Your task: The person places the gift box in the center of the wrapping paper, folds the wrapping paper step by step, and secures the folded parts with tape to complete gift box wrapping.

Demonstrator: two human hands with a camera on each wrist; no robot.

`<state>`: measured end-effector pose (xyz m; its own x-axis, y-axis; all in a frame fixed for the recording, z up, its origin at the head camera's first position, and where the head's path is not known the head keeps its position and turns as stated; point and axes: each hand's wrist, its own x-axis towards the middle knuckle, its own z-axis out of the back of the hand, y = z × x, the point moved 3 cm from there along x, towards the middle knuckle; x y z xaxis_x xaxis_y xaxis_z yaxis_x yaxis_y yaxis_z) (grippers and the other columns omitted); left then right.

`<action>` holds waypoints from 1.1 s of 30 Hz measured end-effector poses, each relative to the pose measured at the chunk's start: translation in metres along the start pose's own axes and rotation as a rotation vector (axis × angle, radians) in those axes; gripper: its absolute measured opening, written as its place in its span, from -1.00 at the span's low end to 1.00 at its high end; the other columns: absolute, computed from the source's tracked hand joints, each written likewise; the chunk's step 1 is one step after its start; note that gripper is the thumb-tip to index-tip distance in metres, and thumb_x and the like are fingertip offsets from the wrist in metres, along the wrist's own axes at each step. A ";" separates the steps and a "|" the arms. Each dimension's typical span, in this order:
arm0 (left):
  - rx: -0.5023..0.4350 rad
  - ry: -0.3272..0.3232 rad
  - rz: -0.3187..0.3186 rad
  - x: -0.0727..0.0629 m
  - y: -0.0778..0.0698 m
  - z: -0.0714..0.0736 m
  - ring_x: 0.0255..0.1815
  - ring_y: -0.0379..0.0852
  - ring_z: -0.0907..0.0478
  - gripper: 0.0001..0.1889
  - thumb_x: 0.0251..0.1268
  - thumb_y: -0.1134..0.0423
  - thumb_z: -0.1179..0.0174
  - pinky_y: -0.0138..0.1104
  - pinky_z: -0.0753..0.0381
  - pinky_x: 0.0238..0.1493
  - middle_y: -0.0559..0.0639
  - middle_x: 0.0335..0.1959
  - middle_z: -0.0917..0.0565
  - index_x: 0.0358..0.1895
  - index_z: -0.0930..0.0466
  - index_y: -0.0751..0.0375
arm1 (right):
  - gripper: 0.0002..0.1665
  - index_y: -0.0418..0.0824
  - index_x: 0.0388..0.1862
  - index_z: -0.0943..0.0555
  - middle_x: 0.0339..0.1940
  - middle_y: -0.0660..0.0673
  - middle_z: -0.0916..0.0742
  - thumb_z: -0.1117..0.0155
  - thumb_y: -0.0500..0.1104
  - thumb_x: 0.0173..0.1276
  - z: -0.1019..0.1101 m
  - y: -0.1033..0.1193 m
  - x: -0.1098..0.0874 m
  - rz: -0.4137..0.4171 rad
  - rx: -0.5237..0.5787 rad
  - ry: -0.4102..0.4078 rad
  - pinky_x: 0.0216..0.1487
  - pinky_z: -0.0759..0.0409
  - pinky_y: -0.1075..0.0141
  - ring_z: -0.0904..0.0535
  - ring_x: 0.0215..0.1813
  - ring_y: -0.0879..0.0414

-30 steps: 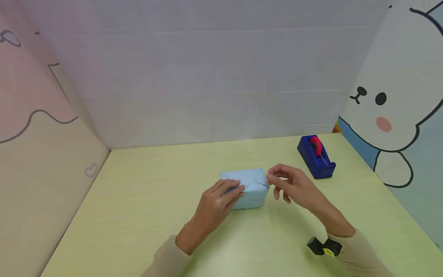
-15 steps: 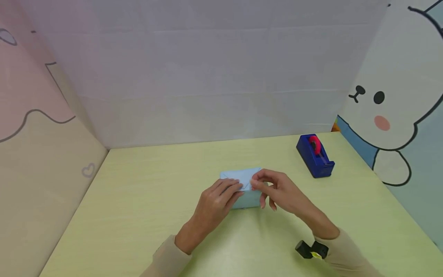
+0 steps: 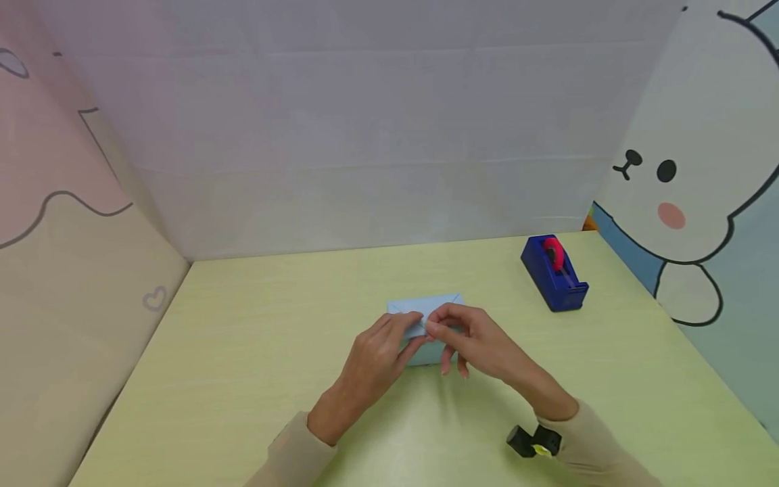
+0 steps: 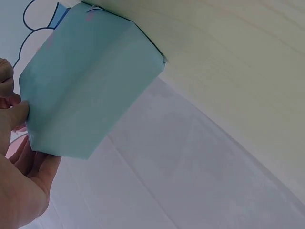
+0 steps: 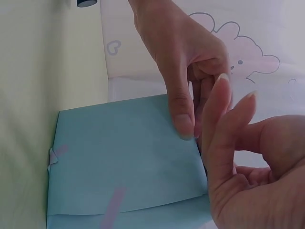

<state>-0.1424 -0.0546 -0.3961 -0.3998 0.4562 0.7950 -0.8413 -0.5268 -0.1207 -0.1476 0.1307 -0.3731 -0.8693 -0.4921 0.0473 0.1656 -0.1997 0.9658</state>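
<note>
A box wrapped in light blue paper (image 3: 429,304) sits on the table, its folded paper uppermost. My left hand (image 3: 371,352) holds its near left part, fingers over the top and thumb at the upper front edge. In the right wrist view, the left thumb (image 5: 181,109) lies against the blue side. My right hand (image 3: 477,341) is at the middle of the top, thumb and forefinger pinching the tip of a paper flap beside the left fingertips. Its other fingers hang loosely in front of the box. Pink tape (image 5: 113,205) crosses a paper seam on the side.
A blue tape dispenser (image 3: 555,274) with a red-cored roll stands at the back right of the pale yellow table (image 3: 274,304). A white wall sheet (image 3: 365,135) rises behind, with cartoon-printed panels at both sides. The right wrist carries a black camera (image 3: 534,441).
My right hand has moved left from the box's right corner to the middle of its top, meeting the left fingertips. The left forefinger and thumb have shifted slightly; the box stays in place.
</note>
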 end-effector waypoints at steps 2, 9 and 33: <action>0.009 -0.005 -0.020 0.000 0.000 0.000 -0.14 -0.05 -0.70 -0.55 0.15 0.29 -0.53 -0.40 -0.70 -0.13 0.10 -0.13 -0.74 0.07 -0.61 0.38 | -0.70 -0.36 0.01 -0.57 -0.22 -0.21 -0.70 -0.10 -0.11 0.66 -0.001 0.000 0.001 -0.006 -0.001 -0.006 -0.70 -0.57 0.19 -0.70 -0.54 -0.06; 0.031 -0.045 -0.106 -0.001 0.001 0.000 -0.16 -0.04 -0.68 -0.51 0.08 0.36 -0.55 -0.41 -0.69 -0.13 0.07 -0.12 -0.74 0.12 -0.69 0.42 | -0.68 -0.39 0.00 -0.58 -0.22 -0.20 -0.70 -0.10 -0.11 0.65 -0.002 0.004 0.004 -0.014 -0.013 0.000 -0.69 -0.59 0.17 -0.71 -0.52 -0.06; 0.127 0.087 -0.058 0.001 -0.004 0.001 -0.07 -0.03 -0.65 -0.71 0.19 0.32 -0.51 -0.42 -0.70 -0.22 0.06 -0.09 -0.69 0.00 -0.80 0.21 | -0.65 -0.42 -0.04 -0.60 -0.32 -0.19 -0.69 -0.19 -0.09 0.60 0.003 0.011 -0.004 -0.125 -0.041 -0.008 -0.60 -0.67 0.15 -0.73 -0.51 -0.11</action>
<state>-0.1389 -0.0525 -0.3942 -0.3863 0.5457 0.7436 -0.8133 -0.5818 0.0045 -0.1440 0.1326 -0.3621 -0.8878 -0.4549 -0.0703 0.0750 -0.2937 0.9529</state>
